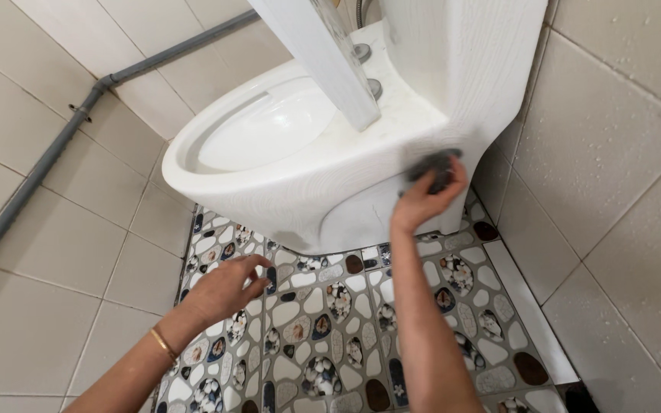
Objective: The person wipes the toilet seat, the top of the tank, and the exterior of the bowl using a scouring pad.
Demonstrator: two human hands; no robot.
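A white toilet (300,183) stands on a pebble-patterned floor, its seat and lid raised. My right hand (426,200) presses a dark grey scouring pad (431,167) against the outer side of the bowl, just below the tank. My left hand (225,288) hovers low over the floor near the base of the toilet, fingers loosely curled and holding nothing. A thin gold bangle (164,344) sits on my left wrist.
The raised seat and lid (323,53) lean back against the tank (468,53). A grey pipe (47,157) runs along the tiled wall at left. Beige wall tiles (613,191) close in at right. The pebble-pattern floor (361,336) lies below.
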